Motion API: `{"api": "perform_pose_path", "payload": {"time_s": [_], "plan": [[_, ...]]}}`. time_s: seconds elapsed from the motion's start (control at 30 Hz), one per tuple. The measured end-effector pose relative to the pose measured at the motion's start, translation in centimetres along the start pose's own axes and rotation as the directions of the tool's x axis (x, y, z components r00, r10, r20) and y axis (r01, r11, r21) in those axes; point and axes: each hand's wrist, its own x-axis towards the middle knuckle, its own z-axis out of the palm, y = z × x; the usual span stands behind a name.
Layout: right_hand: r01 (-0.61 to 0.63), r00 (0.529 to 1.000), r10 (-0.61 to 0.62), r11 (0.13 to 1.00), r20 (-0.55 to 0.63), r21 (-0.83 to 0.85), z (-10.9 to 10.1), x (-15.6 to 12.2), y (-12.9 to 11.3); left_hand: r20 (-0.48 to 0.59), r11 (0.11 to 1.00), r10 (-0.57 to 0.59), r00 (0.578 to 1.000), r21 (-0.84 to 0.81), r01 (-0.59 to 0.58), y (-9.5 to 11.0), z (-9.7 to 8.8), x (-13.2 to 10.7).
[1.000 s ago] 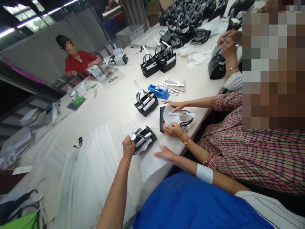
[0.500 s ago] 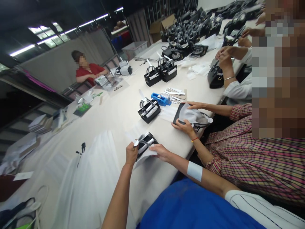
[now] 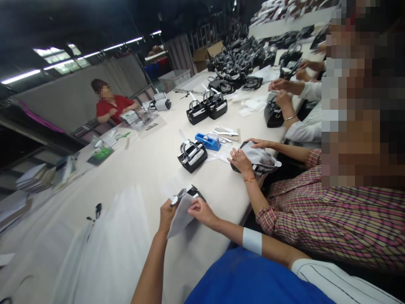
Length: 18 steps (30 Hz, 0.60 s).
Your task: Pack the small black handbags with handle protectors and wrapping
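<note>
Close in front of me, a small black handbag (image 3: pixel 199 194) rests on the white table (image 3: pixel 136 166). My left hand (image 3: pixel 166 214) is closed at the bag's near side, around its grey handles, where a round white tag hangs. A thin white wrapping sheet (image 3: pixel 181 217) stands up against the bag and hides much of it. My right hand (image 3: pixel 203 212) pinches the sheet's right edge between thumb and fingers. Just beyond sits another black handbag (image 3: pixel 192 157) with white padding in it, beside a blue tape dispenser (image 3: pixel 208 142).
On my right, a co-worker in a checked shirt handles a white-covered handbag (image 3: pixel 261 155). Long white sheets (image 3: pixel 110 240) lie at the left. Farther off are two black handbags (image 3: pixel 207 107), a heap of bags (image 3: pixel 240 59) and a person in red (image 3: pixel 115 107).
My right hand has raised the white sheet, which now stands across the handbag's front. The co-worker's near hand has shifted over the covered bag. The whole view has turned slightly.
</note>
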Motion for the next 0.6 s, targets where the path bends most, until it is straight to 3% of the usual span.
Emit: {"api": "perform_pose_path", "payload": {"time_s": [0.2, 0.33, 0.43, 0.5, 0.6], "plan": [[0.128, 0.978, -0.179, 0.917, -0.103, -0.378, 0.6, 1.0, -0.7, -0.026, 0.998, -0.03, 0.999, -0.051, 0.029, -1.2, 0.0, 0.6], [0.128, 0.98, -0.195, 0.762, -0.036, -0.634, 0.5, 1.4, -1.7, -0.006, 0.996, -0.06, 0.998, -0.067, 0.06, -1.8, -0.1, 0.5], [0.086, 0.981, -0.19, 0.571, -0.03, -0.816, 0.3, 2.0, -2.2, 0.004, 0.995, -0.061, 0.998, -0.072, 0.062, -1.7, -0.1, 0.3], [0.094, 0.973, -0.229, 0.461, -0.016, -0.883, 0.2, 2.5, -2.2, -0.007, 0.996, -0.062, 0.998, -0.06, 0.061, -1.7, -0.2, 0.3], [0.133, 0.952, -0.306, 0.384, 0.01, -0.914, 0.2, 2.9, -2.1, -0.023, 0.996, -0.075, 0.997, -0.055, 0.073, -1.9, -0.2, 0.7]]}}
